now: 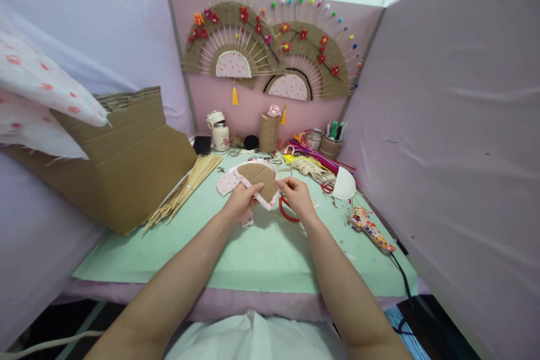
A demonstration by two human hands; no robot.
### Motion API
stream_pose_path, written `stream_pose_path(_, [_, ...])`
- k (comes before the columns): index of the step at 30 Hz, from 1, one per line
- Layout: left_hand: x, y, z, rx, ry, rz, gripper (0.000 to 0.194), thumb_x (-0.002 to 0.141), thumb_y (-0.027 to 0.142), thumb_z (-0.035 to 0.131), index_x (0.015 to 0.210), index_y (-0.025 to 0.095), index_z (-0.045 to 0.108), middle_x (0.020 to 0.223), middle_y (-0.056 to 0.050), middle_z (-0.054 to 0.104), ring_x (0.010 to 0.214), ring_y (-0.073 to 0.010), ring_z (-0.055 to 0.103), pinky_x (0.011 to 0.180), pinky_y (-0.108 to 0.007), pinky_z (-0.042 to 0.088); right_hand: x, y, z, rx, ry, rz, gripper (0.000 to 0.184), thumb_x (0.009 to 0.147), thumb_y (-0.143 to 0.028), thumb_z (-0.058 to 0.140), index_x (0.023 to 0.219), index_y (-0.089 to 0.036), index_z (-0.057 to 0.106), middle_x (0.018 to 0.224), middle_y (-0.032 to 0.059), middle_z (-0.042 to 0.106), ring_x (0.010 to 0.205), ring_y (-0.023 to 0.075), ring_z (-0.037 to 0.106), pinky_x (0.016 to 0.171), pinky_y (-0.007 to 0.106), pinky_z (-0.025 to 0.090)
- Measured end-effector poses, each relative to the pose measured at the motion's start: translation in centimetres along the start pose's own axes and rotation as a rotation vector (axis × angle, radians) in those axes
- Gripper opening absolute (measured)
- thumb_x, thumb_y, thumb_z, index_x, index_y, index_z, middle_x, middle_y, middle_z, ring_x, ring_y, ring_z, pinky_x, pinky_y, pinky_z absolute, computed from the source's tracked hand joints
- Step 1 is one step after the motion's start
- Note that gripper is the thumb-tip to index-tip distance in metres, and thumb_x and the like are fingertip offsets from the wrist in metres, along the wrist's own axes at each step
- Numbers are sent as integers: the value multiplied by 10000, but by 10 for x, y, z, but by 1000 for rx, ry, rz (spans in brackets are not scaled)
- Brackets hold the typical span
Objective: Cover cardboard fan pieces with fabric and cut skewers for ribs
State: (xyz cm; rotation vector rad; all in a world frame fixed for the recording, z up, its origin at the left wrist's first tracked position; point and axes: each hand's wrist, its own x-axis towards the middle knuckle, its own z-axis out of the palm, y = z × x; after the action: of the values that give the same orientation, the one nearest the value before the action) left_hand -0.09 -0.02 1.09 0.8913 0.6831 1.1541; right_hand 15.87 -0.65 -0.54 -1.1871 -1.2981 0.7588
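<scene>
Both my hands hold a half-round cardboard piece [258,175] above the green table. Pink-spotted white fabric is folded over its edge, and bare brown cardboard shows in the middle. My left hand [242,200] grips the lower left edge, thumb on top. At the right edge, the fingers of my right hand [295,194] pinch the fabric rim. Red-handled scissors [288,211] lie on the table under my right hand, partly hidden. A spotted fabric-covered piece [228,183] lies just left of the held cardboard.
Bamboo sticks [185,188] and a large cardboard sheet [130,169] are at the left. A patterned glue gun [371,229] with a cable and a white half-round piece [344,183] lie right. Behind stand a bottle [220,135], a twine spool [269,133] and a pen holder [331,147].
</scene>
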Motion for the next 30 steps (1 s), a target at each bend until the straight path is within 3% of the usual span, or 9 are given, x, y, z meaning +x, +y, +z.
stream_pose_path(8, [-1, 3, 0, 2, -14, -26, 413, 709, 110, 655, 1116, 154, 598, 1063, -96, 697, 952, -211, 663, 826, -330, 550, -2, -6, 0, -33, 14, -27, 395, 807, -535, 504, 626, -188, 556, 572, -22, 515, 567, 129, 432, 570, 255, 359])
stream_pose_path(12, [0, 2, -1, 10, -14, -24, 400, 713, 106, 657, 1105, 158, 598, 1074, -94, 694, 921, -192, 667, 793, -305, 555, -1, -5, 1, -11, -10, -60, 315, 727, -482, 635, 803, -176, 641, 734, 15, 635, 682, 155, 530, 657, 270, 420])
stream_pose_path(15, [0, 2, -2, -1, -22, -30, 420, 713, 119, 668, 1124, 166, 595, 1085, -91, 691, 934, -198, 667, 810, -320, 555, 1, -2, 1, 17, 16, -54, 296, 715, -456, 645, 781, -167, 654, 729, 15, 639, 671, 148, 536, 657, 272, 422])
stream_pose_path(19, [1, 3, -4, -54, -39, -52, 482, 714, 122, 677, 1181, 184, 572, 1090, -84, 690, 935, -204, 674, 829, -351, 560, 2, 0, -1, 34, 107, -7, 315, 747, -480, 596, 729, -170, 647, 622, -11, 575, 574, 125, 465, 553, 252, 373])
stream_pose_path(23, [5, 5, -8, -117, 46, -80, 460, 714, 96, 675, 1155, 180, 576, 1034, -73, 707, 856, -178, 691, 775, -317, 576, 2, -4, -8, 103, 213, -14, 361, 766, -520, 568, 790, -170, 657, 624, -15, 541, 525, 105, 414, 488, 244, 324])
stream_pose_path(30, [11, 7, -15, -212, 105, -73, 435, 727, 65, 644, 1142, 177, 575, 959, -60, 720, 810, -165, 694, 782, -313, 573, 1, -20, -27, 221, 438, -132, 335, 839, -494, 505, 696, -192, 517, 620, -26, 484, 530, 96, 413, 509, 236, 330])
